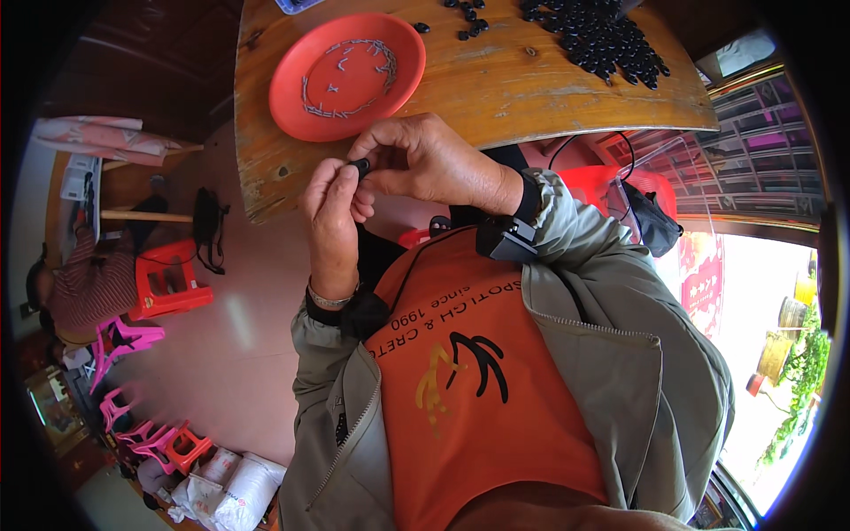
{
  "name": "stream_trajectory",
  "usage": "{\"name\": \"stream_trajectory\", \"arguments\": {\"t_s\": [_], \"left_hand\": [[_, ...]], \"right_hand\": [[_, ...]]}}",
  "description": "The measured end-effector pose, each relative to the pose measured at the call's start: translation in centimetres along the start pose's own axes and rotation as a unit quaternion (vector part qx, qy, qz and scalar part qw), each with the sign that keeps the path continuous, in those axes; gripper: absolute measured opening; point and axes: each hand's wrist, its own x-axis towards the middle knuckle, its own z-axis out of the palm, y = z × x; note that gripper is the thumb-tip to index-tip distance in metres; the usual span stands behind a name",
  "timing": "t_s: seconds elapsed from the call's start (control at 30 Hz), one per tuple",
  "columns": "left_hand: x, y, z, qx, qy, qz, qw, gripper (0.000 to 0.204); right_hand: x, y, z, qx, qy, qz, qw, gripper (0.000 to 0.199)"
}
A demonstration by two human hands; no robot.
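Observation:
A small black rounded piece (359, 166) is held up just off the near edge of the table, below the red plate. My left hand (331, 217) pinches it between thumb and fingertips. My right hand (436, 165) reaches in from the other side, its thumb and index finger closed on the same piece. Fingers cover most of the piece, so its exact kind cannot be made out. The red plate (288, 102) holds many small thin silvery metal parts (333, 88), mostly lying in a ring along its inside.
Across the wooden table (496, 97), a heap of black pieces (598, 40) lies at the far right, with several strays (472, 26) nearer the plate. Another person (93, 288) sits at far left. Red stool (168, 281) and pink stools (128, 341) stand on the floor.

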Motion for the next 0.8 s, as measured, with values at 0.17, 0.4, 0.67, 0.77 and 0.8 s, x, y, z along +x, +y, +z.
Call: {"name": "stream_trajectory", "arguments": {"t_s": [0.17, 0.4, 0.67, 0.77, 0.8], "left_hand": [[0.0, -0.2, 0.2, -0.018, -0.017, 0.004, 1.000, 0.025], [0.0, -0.1, 0.8, -0.031, 0.013, 0.004, 0.999, 0.023], [0.9, 1.2, 1.6, -0.027, 0.019, 0.007, 0.999, 0.020], [1.7, 1.4, 2.1, -0.035, 0.013, 0.025, 0.999, 0.018], [2.0, 1.4, 2.2, -0.045, 0.009, 0.033, 0.998, 0.016]], "right_hand": [[0.0, 0.5, 0.4, -0.061, 0.026, -0.047, 0.997, 0.026], [0.1, -0.2, 0.7, -0.126, 0.061, -0.123, 0.983, 0.030], [0.8, -1.3, -1.1, -0.202, 0.032, -0.169, 0.964, 0.027], [1.1, -1.8, -2.1, -0.216, 0.056, -0.201, 0.954, 0.029], [1.2, -1.9, -2.6, -0.220, 0.059, -0.203, 0.952, 0.029]]}}
